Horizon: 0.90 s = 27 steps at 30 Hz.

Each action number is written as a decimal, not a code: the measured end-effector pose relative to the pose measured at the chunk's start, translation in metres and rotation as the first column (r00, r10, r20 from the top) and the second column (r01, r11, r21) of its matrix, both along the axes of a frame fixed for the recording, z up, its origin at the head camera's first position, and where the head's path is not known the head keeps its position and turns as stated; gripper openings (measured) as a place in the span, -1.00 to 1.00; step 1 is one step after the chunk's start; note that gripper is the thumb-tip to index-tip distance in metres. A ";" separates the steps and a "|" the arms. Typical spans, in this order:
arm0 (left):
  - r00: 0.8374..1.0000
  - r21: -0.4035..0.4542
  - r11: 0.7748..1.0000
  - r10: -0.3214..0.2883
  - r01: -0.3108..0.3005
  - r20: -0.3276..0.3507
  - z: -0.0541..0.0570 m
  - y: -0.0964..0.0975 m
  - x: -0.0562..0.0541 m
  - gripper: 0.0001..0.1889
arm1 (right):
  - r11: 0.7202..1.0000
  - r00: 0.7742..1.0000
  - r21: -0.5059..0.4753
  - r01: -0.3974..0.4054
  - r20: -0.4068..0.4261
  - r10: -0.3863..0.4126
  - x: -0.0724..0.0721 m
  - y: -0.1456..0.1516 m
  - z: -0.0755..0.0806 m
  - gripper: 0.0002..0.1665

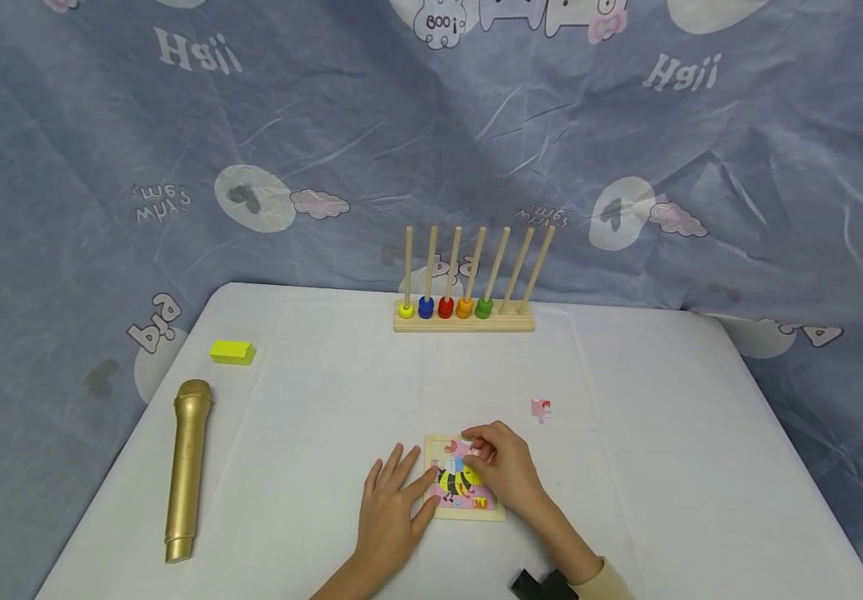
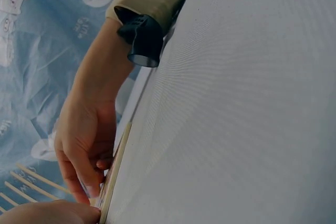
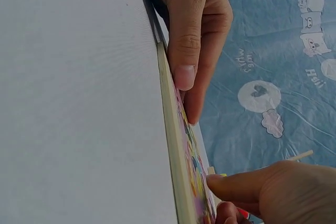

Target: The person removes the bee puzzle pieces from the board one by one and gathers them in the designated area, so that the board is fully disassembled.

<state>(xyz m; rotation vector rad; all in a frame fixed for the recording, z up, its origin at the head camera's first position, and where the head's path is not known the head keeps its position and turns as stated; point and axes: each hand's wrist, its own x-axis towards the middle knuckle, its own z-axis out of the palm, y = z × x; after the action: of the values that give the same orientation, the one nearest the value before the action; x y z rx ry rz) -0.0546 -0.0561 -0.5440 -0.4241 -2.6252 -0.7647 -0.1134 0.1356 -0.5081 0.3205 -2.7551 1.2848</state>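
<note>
A small jigsaw puzzle [image 1: 455, 482] with a bee picture lies in a pale wooden frame [image 1: 469, 514] on the white table. My left hand [image 1: 392, 508] rests at the frame's left side, fingers spread and fairly straight, with fingertips touching its edge. Over the upper right of the puzzle, my right hand [image 1: 512, 468] has thumb and index finger bent together and appears to pinch a pink puzzle piece, mostly hidden by the fingers. Seen edge-on in the right wrist view, the wooden frame [image 3: 169, 108] lies flat, with the right thumb [image 3: 226, 183] at its picture side. One loose pink piece [image 1: 540, 409] lies beyond the frame.
A wooden peg rack [image 1: 464, 326] with coloured beads stands at the table's back edge. On the left lie a gold microphone [image 1: 187, 471] and a yellow block [image 1: 233, 352]. Near my right wrist is a black object [image 1: 544, 586]. A patterned blue-grey cloth hangs behind.
</note>
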 end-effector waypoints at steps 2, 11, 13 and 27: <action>1.000 -0.002 1.000 0.000 0.000 0.005 0.000 0.000 0.000 -0.63 | 1.000 1.000 0.018 0.003 -0.012 -0.003 0.000 0.000 -0.002 -0.65; 1.000 -0.006 1.000 0.000 0.000 0.023 0.001 -0.001 0.000 -0.63 | 0.998 1.000 0.069 0.013 -0.024 -0.011 0.000 -0.003 -0.005 -0.72; 1.000 -0.003 1.000 0.000 0.000 0.014 0.001 -0.001 0.000 -0.63 | 0.997 0.999 0.078 0.010 -0.033 -0.007 0.000 -0.003 -0.005 -0.72; 1.000 0.004 1.000 0.000 0.000 -0.020 -0.002 -0.001 -0.001 -0.62 | 0.997 0.999 0.074 0.005 -0.037 -0.002 0.001 -0.003 -0.003 -0.66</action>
<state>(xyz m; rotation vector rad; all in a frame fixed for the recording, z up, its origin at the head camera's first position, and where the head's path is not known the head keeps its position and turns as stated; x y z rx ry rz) -0.0558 -0.0568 -0.5464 -0.4282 -2.6048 -0.7619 -0.1124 0.1327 -0.5114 0.3408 -2.7761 1.1655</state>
